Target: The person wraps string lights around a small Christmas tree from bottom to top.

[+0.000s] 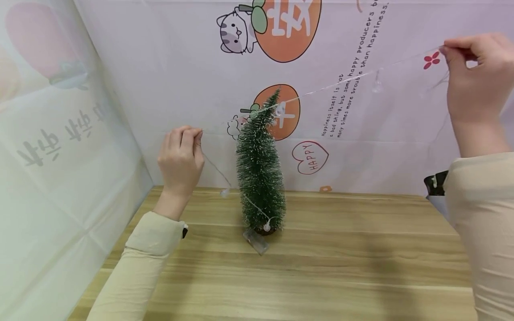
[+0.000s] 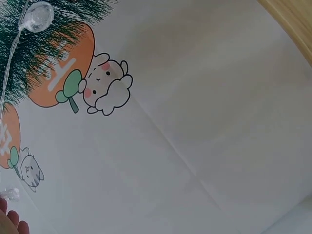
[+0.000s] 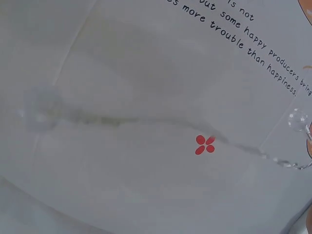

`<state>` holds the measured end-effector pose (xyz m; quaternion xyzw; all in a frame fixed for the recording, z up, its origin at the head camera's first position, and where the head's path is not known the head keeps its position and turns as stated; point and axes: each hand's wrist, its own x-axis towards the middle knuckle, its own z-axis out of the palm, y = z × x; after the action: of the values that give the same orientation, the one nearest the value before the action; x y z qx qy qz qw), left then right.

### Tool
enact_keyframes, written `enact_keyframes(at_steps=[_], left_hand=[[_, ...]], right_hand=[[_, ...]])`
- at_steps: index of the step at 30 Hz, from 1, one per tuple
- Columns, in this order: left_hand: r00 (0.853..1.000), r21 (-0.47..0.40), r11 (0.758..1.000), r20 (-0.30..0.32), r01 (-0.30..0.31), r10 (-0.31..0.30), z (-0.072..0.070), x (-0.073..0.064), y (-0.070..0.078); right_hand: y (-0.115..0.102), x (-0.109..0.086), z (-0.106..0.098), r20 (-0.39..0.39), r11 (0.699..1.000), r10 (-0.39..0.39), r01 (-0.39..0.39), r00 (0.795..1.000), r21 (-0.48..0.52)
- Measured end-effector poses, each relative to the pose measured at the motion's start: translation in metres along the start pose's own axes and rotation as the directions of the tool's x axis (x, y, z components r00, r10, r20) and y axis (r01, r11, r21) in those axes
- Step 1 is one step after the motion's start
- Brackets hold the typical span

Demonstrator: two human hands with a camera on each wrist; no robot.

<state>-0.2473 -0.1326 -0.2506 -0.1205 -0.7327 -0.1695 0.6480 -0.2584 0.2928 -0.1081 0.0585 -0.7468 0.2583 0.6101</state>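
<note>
A small green bottle-brush Christmas tree (image 1: 260,174) with pale-flecked tips stands on the table. A clear string of fairy lights (image 1: 321,90) is stretched across its upper part, between the two hands. My left hand (image 1: 180,156), left of the tree, pinches the wire; in the left wrist view only some fingertips (image 2: 13,219) show. High on the right, my right hand (image 1: 482,76) pinches the same string. A loose end with a blurred bulb (image 3: 43,112) trails in the right wrist view. A clear bulb (image 2: 37,17) sits against the branches. The clear battery box (image 1: 255,241) lies at the tree's foot.
The wooden table (image 1: 321,267) meets a printed cloth backdrop (image 1: 192,80) behind the tree. Another cloth panel (image 1: 60,187) stands along the left side. A dark and whitish object (image 1: 437,183) at the right is partly hidden by the sleeve.
</note>
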Motion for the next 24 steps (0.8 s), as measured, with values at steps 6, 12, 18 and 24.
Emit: enact_keyframes(at_steps=[6,12,18,24], left_hand=[[1.000,0.004,1.000,-0.006,-0.001,0.001,0.001,0.002,0.001],[1.000,-0.001,1.000,0.013,-0.011,0.011,0.002,0.001,0.001],[0.998,-0.002,0.998,0.000,-0.061,0.061,0.003,0.002,0.001],[0.988,-0.021,0.989,-0.041,-0.148,0.147,0.004,0.004,0.002]], right_hand=[[-0.002,0.007,0.000,0.005,0.999,0.044,-0.045,0.999,0.007],[-0.006,0.013,0.001,-0.021,0.996,0.077,-0.076,0.997,0.056],[-0.020,0.020,0.000,0.008,0.981,0.165,-0.165,0.986,0.103],[-0.034,0.029,0.000,0.029,0.948,0.241,-0.241,0.970,0.209]])
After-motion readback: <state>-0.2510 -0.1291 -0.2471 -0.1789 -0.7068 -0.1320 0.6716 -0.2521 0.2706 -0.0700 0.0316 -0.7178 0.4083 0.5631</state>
